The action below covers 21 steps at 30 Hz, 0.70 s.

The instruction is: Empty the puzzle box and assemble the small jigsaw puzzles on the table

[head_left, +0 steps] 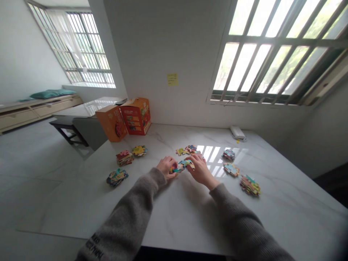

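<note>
Colourful jigsaw puzzle pieces [181,166] lie between my two hands, low over the white marbled table. My left hand [166,168] is closed around the left side of these pieces, its fingers curled over them. From the other side, my right hand [200,170] pinches the right end with bent fingers; the exact piece is partly hidden. Just beyond my hands are a yellow-green puzzle piece [181,151] and a small heap of darker puzzle pieces [191,148], which my right hand partly covers.
Puzzle stacks sit left: pink [124,158], yellow [139,150], dark blue [117,177]. Right are a pale stack [228,155], a light-blue stack [231,169] and a green-red stack [250,185]. Orange boxes [136,116] and a white power strip [237,133] stand at the back.
</note>
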Tool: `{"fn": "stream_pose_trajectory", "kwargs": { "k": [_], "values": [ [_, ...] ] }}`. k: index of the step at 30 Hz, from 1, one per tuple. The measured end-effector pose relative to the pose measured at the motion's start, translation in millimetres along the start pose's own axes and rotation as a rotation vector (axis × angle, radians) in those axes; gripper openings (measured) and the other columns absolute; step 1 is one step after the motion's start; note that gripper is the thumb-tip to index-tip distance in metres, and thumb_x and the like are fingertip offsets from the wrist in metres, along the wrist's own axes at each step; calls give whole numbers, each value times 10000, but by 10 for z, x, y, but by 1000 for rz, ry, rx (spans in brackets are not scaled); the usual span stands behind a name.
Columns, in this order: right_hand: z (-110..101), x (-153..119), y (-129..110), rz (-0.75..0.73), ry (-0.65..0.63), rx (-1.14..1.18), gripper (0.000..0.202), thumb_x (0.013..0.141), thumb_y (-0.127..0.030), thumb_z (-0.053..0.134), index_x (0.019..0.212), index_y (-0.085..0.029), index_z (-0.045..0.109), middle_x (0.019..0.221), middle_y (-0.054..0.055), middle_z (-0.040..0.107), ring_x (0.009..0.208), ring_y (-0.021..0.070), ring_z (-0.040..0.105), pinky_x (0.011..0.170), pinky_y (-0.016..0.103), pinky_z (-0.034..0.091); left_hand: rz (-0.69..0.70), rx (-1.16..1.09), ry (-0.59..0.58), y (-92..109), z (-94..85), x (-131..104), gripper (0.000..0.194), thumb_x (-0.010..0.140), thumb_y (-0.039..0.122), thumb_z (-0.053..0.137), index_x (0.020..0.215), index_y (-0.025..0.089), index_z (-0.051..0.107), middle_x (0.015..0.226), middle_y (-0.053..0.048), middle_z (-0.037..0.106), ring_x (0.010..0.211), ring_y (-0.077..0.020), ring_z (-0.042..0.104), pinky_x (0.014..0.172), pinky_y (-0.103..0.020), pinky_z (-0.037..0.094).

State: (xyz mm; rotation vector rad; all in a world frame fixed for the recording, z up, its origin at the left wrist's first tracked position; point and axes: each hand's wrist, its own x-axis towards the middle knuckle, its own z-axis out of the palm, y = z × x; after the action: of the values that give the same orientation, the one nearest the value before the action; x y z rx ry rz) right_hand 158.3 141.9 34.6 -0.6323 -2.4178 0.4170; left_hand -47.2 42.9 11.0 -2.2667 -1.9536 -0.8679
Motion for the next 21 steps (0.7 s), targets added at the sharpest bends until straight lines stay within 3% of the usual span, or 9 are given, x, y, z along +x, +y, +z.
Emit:
{"fn": "stream_pose_trajectory", "kwargs": {
  "k": [4,7,13,21],
  "values": [
    [159,-73,-138,178,-34,603,322,951,-340,490,1249,-220,499,871,41,637,811,202,633,743,359,513,163,-131,244,156,1,37,200,696,164,692,844,208,565,1025,-78,594,967,-225,588,868,-379,513],
    [188,-103,-157,199,-3,837,346,929,-402,551,1223,-223,521,774,-5,586,710,169,616,679,316,516,229,-148,331,274,5,40,132,770,159,646,860,216,568,1075,-85,604,1015,-220,606,892,-382,526],
    [118,-112,-127,213,117,844,311,905,-436,598,1129,-220,594,795,9,603,700,155,592,664,296,512,232,17,369,243,-43,21,341,854,268,613,1188,222,569,1159,-102,636,1072,-242,609,909,-403,502],
    [133,-143,-133,193,109,771,297,929,-399,556,1161,-216,589,745,1,586,667,157,587,650,310,535,183,87,230,232,-79,7,367,885,393,597,1217,236,594,1214,-90,666,1145,-241,589,977,-401,434]
  ]
}}
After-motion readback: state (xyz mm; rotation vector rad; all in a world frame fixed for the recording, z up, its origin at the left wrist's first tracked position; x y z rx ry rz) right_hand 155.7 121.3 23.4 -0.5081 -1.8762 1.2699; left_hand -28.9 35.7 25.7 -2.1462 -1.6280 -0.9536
